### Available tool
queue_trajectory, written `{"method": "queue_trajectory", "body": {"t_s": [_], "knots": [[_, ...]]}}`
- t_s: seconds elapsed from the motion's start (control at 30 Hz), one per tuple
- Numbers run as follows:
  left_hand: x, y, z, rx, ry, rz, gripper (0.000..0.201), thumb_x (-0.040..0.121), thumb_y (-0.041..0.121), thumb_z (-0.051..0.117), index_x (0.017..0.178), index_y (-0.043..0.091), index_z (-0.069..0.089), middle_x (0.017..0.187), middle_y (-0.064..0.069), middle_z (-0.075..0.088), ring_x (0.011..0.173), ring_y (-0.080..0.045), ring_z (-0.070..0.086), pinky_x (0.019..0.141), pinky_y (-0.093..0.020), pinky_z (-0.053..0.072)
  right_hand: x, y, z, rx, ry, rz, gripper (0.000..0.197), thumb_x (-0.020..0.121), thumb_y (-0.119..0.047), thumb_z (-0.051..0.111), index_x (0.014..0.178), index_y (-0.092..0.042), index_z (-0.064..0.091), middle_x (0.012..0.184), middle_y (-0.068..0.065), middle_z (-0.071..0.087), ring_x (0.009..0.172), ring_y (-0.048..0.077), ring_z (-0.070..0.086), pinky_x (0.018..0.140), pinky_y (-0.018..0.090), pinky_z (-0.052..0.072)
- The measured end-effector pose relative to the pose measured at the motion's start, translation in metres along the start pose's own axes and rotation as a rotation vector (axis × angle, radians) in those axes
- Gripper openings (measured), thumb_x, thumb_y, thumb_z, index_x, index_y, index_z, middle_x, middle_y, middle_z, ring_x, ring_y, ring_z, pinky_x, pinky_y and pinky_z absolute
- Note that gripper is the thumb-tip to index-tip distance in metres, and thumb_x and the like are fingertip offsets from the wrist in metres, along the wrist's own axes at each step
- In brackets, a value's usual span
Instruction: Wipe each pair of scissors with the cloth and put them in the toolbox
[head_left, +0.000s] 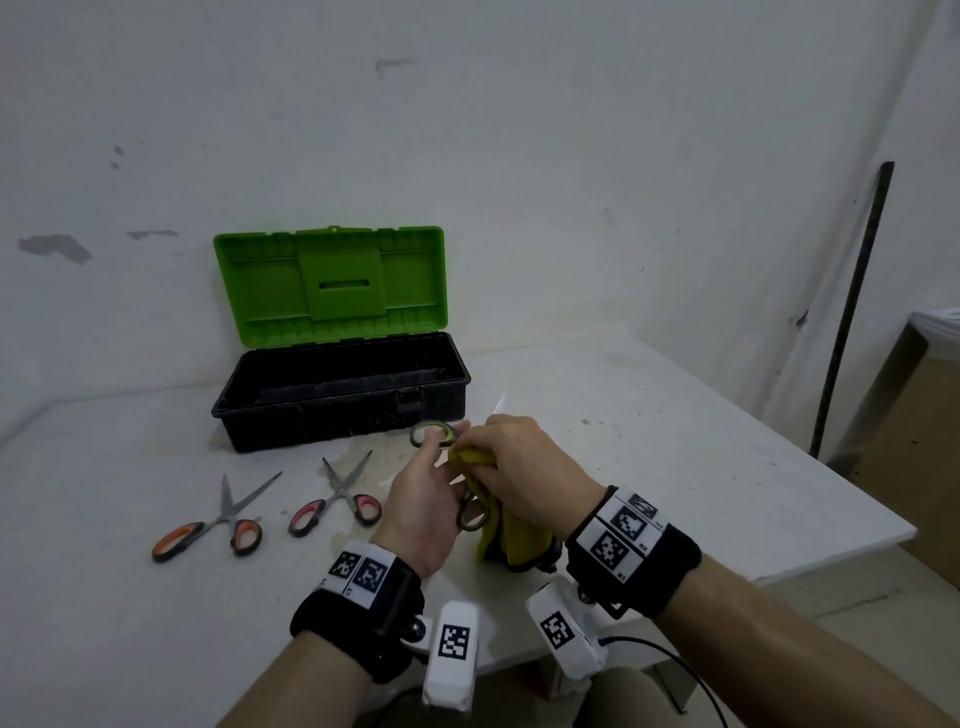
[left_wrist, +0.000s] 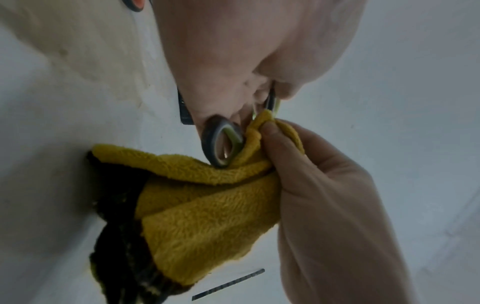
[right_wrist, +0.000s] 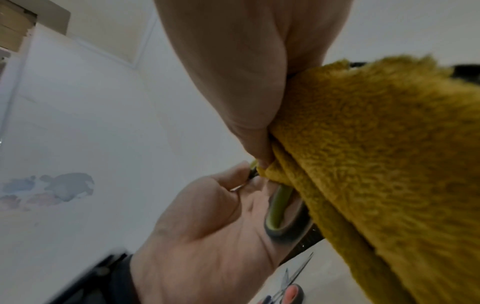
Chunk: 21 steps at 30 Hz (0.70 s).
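Note:
My left hand (head_left: 434, 480) grips a pair of grey-and-green-handled scissors (head_left: 432, 434) by the handles, above the table in front of the toolbox. My right hand (head_left: 511, 467) pinches a yellow cloth (head_left: 511, 538) round the scissors near the handles; a blade tip (head_left: 500, 404) pokes out beyond it. The left wrist view shows one handle ring (left_wrist: 222, 142) against the cloth (left_wrist: 207, 205). The black toolbox (head_left: 337, 418) stands with its green lid (head_left: 332, 283) up. Orange-handled scissors (head_left: 208, 530) and red-handled scissors (head_left: 336, 506) lie on the table to the left.
The white table (head_left: 675, 467) ends in an edge at the right and near side. A dark pole (head_left: 852, 312) leans on the wall at the right, with a cardboard box (head_left: 919, 441) beside it. The wall stands right behind the toolbox.

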<state>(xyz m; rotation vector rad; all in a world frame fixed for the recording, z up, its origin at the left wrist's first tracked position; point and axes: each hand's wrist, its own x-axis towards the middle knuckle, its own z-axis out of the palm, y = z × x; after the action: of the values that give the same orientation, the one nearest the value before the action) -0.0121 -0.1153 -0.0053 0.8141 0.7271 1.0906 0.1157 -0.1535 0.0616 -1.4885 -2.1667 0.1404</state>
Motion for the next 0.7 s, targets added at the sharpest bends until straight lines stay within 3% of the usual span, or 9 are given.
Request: {"method": "queue_trajectory", "body": {"t_s": [0.1, 0.27, 0.4, 0.53, 0.6, 0.7], "knots": [[0.002, -0.003, -0.002, 0.023, 0.0, 0.001, 0.047, 0.107, 0.046, 0.034, 0.135, 0.018, 0.058, 0.126, -0.019, 0.068, 0.103, -0.03, 0.065, 0.089, -0.046, 0.053, 0.0, 0.003, -0.001, -0.025, -0.035, 0.044, 0.023, 0.089, -0.016, 0.057, 0.107, -0.017, 0.071, 0.097, 0.008, 0.064, 0.093, 0.025, 0.06, 0.072, 0.027, 0.043], [0.001, -0.005, 0.001, 0.075, -0.017, 0.014, 0.05, 0.108, 0.044, 0.03, 0.135, 0.011, 0.058, 0.128, -0.021, 0.066, 0.106, -0.027, 0.065, 0.089, -0.043, 0.055, 0.0, -0.001, 0.002, 0.004, -0.021, -0.002, 0.023, 0.089, -0.018, 0.059, 0.109, -0.02, 0.071, 0.094, 0.005, 0.063, 0.088, 0.02, 0.058, 0.073, 0.027, 0.044], [0.003, -0.003, -0.001, 0.134, -0.013, 0.008, 0.048, 0.108, 0.045, 0.029, 0.135, 0.017, 0.056, 0.123, -0.02, 0.07, 0.116, -0.034, 0.065, 0.102, -0.052, 0.05, 0.0, 0.006, -0.001, -0.031, -0.026, 0.052, 0.022, 0.088, -0.018, 0.059, 0.105, -0.018, 0.072, 0.095, 0.007, 0.065, 0.091, 0.023, 0.06, 0.074, 0.028, 0.045], [0.001, -0.004, 0.002, 0.149, -0.011, 0.034, 0.048, 0.108, 0.045, 0.029, 0.129, 0.016, 0.061, 0.119, -0.016, 0.072, 0.106, -0.026, 0.068, 0.088, -0.046, 0.058, 0.0, 0.005, -0.001, 0.013, -0.007, 0.004, 0.02, 0.088, -0.019, 0.061, 0.105, -0.022, 0.072, 0.094, 0.002, 0.066, 0.088, 0.017, 0.059, 0.076, 0.025, 0.046], [0.002, -0.003, 0.003, 0.165, -0.001, 0.03, 0.048, 0.108, 0.045, 0.03, 0.129, 0.015, 0.061, 0.117, -0.016, 0.073, 0.108, -0.027, 0.068, 0.093, -0.049, 0.056, 0.0, 0.008, 0.001, 0.0, -0.026, 0.02, 0.02, 0.089, -0.02, 0.061, 0.107, -0.022, 0.071, 0.096, 0.004, 0.067, 0.09, 0.019, 0.06, 0.078, 0.028, 0.048], [0.004, -0.002, 0.0, 0.195, 0.009, 0.009, 0.049, 0.107, 0.048, 0.031, 0.131, 0.018, 0.061, 0.118, -0.018, 0.073, 0.116, -0.032, 0.067, 0.097, -0.049, 0.053, -0.001, 0.018, 0.001, 0.034, 0.012, 0.048, 0.019, 0.09, -0.024, 0.061, 0.106, -0.025, 0.071, 0.095, 0.0, 0.069, 0.087, 0.015, 0.06, 0.071, 0.019, 0.041]]}}
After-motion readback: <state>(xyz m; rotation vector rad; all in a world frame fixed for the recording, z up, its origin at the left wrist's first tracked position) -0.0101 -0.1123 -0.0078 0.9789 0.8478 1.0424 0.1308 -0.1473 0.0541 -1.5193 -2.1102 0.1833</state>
